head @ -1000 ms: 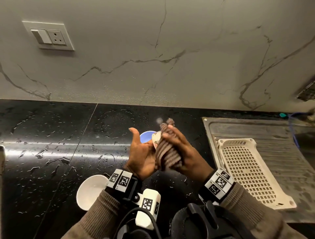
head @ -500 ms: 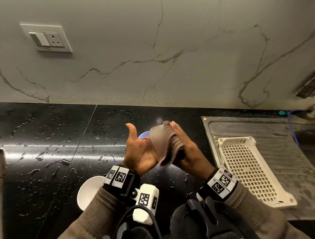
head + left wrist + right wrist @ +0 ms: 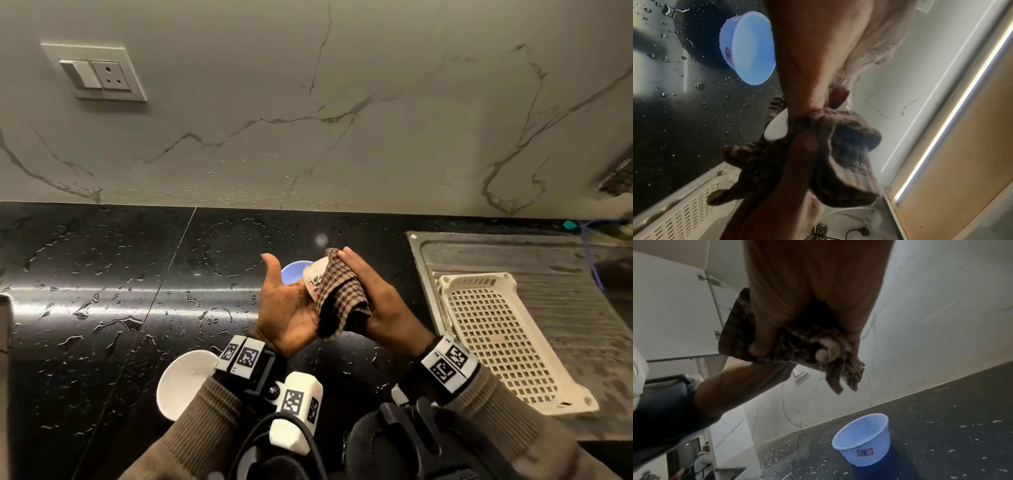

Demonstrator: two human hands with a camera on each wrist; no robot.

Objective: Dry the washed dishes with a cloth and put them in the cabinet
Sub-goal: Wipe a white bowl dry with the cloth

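Note:
A small white cup (image 3: 312, 279) with a flower print is held above the wet black counter (image 3: 102, 291). My left hand (image 3: 287, 308) cradles it from the left, thumb straight up and fingers hidden behind it. My right hand (image 3: 376, 301) grips a brown checked cloth (image 3: 339, 294) wrapped over the cup's right side. In the left wrist view only the cup's white rim (image 3: 777, 126) shows beside the cloth (image 3: 849, 154). The right wrist view has the bunched cloth (image 3: 797, 340) in my right fingers. A blue bowl (image 3: 294, 270) stands on the counter just behind the hands.
A white bowl (image 3: 185, 380) sits on the counter under my left wrist. A cream perforated drying basket (image 3: 496, 342) lies on the steel drainboard (image 3: 565, 274) to the right. The marble wall with a socket (image 3: 99, 73) rises behind. Water drops cover the counter.
My right hand has rubbed the cloth round the cup, which blurred half a second ago. The cup's flowered side now shows at the cloth's left edge. Both hands stay in the same place.

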